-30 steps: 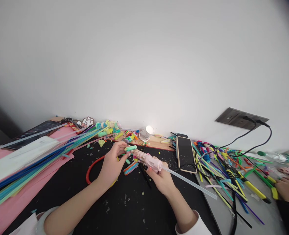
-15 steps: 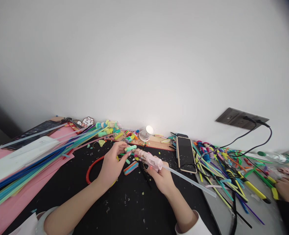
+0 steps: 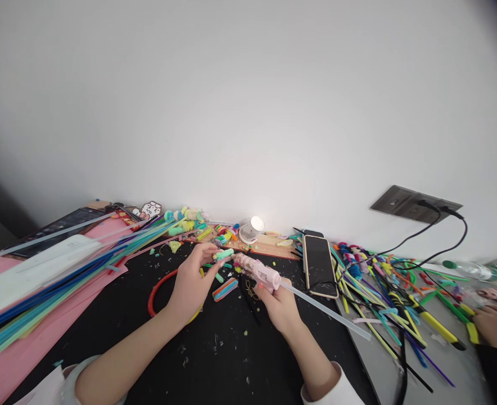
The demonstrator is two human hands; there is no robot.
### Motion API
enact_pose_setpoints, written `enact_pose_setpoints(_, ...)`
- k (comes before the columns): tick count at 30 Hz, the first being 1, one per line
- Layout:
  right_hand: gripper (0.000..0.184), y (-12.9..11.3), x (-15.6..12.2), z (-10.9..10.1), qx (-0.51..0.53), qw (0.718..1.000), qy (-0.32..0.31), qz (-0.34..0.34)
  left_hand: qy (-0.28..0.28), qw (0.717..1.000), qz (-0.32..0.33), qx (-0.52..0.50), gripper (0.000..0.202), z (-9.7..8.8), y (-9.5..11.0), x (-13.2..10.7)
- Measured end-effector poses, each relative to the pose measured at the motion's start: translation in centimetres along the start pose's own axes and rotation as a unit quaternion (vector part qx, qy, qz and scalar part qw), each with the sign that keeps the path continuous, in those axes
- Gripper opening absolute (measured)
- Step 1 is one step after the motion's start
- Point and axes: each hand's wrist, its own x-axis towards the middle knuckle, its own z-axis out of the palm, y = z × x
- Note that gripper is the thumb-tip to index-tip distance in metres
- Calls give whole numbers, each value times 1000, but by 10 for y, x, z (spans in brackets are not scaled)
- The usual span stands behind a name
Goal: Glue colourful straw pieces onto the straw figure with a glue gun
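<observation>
Two bare hands work above the black tabletop (image 3: 231, 349). The left hand (image 3: 193, 281) pinches a short mint-green foam tube (image 3: 223, 254) between thumb and fingertips. The right hand (image 3: 280, 304) is closed around a pink hot-glue gun (image 3: 259, 271), its nozzle just beside the tube. A small white cup (image 3: 251, 229) sits on a flat wooden board (image 3: 269, 246) behind them; its contents cannot be made out.

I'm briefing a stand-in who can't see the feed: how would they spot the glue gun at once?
Start at the black mat mid-desk. The glue gun is in the right hand, nozzle toward the green piece in the left hand. Nothing else near it has a pale pink body with a long clear stick out its back.
</observation>
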Motion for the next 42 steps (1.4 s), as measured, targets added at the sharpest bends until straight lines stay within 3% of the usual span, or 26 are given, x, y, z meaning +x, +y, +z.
enact_pose_setpoints(4,15,0,0,-1,-37,999,17,14,3,1000,-12,-8,23,0,2,1)
enact_pose_setpoints(9,11,2,2,-5,-196,975,35,96,13,999,-38,-25,26,-1,2,2)
enact_pose_setpoints(14,29,4,3,-4,-326,937,3,124,19,998,-57,-37,29,-2,-1,3)
enact_pose_setpoints(18,42,9,0,1,-367,921,12,130,16,997,-55,-52,29,-1,0,3)
enact_pose_setpoints(24,45,7,-3,4,-301,949,76,55,-5,996,-55,-77,28,2,4,0)
enact_pose_setpoints(28,25,9,-1,5,-216,972,86,-42,47,995,-63,-65,31,-1,4,4)
enact_pose_setpoints(30,16,12,0,5,-188,977,78,-62,64,993,-76,-65,32,-4,4,6)
enact_pose_setpoints(32,19,15,1,5,-168,982,66,-64,64,992,-89,-60,32,-6,4,9)
enact_pose_setpoints(38,19,8,0,4,-132,988,26,-77,33,995,-88,-34,33,-5,0,9)
enact_pose_setpoints(40,16,5,-1,6,-106,992,20,-71,1,996,-77,-44,32,-3,0,6)
enact_pose_setpoints(42,26,3,-3,8,-65,996,21,-53,-47,994,-71,-63,32,1,3,4)
